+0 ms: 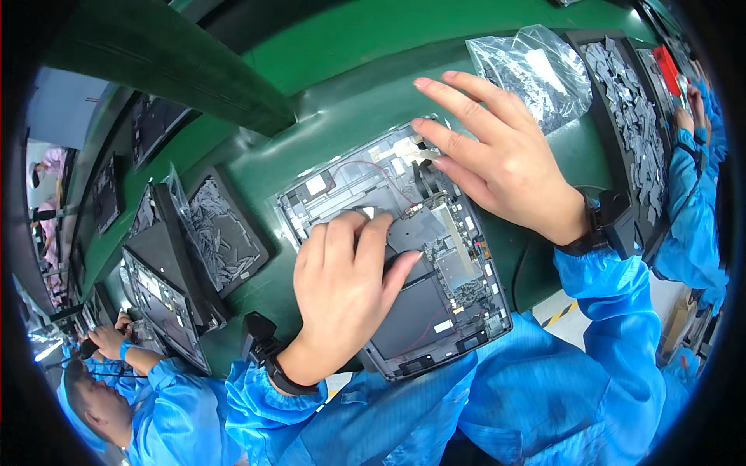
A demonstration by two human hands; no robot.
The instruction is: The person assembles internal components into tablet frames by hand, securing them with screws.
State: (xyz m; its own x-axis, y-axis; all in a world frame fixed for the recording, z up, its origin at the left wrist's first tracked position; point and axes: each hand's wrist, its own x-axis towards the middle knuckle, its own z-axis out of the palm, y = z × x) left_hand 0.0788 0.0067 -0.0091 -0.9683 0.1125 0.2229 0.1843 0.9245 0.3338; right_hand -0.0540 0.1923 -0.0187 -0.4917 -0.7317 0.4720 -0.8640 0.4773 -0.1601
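Note:
An opened tablet-like device (404,233) lies in front of me, its circuit board (458,264), thin red wires and dark battery area exposed. My left hand (338,279) rests over its left middle with fingers curled down and the thumb apart. A small whitish piece (368,211) shows at those fingers; the fingertips are hidden, so what they hold is unclear. Over the device's far right corner, my right hand (505,159) spreads its fingers, with nothing visible in them. Its fingertips are close to the black ribbon-like part (427,180) there.
A clear plastic bag (536,78) of dark pieces lies far right, beside a tray (594,101) heaped with grey strips. Left stand another tray of strips (256,241) and a second opened device (165,307). A green post (186,62) rises at far left. Co-workers in blue sit either side.

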